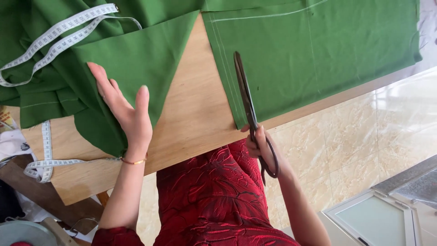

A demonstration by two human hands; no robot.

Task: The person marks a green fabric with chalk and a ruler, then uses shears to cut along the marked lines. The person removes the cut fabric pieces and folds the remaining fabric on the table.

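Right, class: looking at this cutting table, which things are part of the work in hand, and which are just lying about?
In use:
- scissors, held in the right hand
- green fabric with chalk lines
- cut-off green piece, under the left hand
- wooden table

Lying about:
- white tape measure on the bunched fabric
- second tape measure at the table's edge

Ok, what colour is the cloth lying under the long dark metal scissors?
Plain green cloth, marked with faint pale lines, seen in the head view.
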